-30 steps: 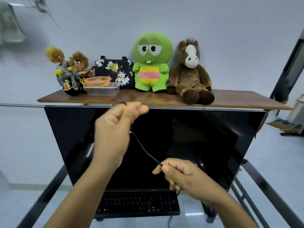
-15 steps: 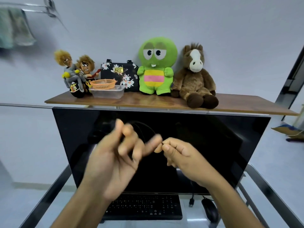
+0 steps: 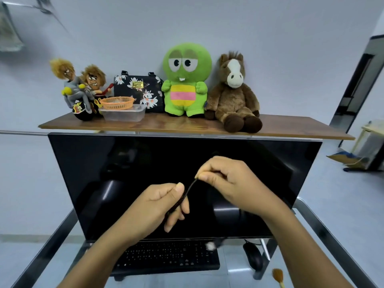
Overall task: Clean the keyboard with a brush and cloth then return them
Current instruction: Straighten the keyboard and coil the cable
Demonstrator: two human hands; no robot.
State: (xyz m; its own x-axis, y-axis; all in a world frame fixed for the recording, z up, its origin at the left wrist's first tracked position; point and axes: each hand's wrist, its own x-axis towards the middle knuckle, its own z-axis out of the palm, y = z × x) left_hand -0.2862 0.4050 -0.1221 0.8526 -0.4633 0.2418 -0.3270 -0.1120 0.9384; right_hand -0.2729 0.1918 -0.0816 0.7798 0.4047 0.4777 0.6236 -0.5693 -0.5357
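A: Gripping a thin black cord in the curled left fingers, pinching its upper end with the right fingers.
B: And the flat black plastic keyboard?
A: Lying just below the fingers, on the glass desk. Spotting a small tan-bristled brush down-right of the right fingers.
B: Looks light, soft at the tuft. Best gripped by the stiff handle.

Four toys, two hands, one keyboard
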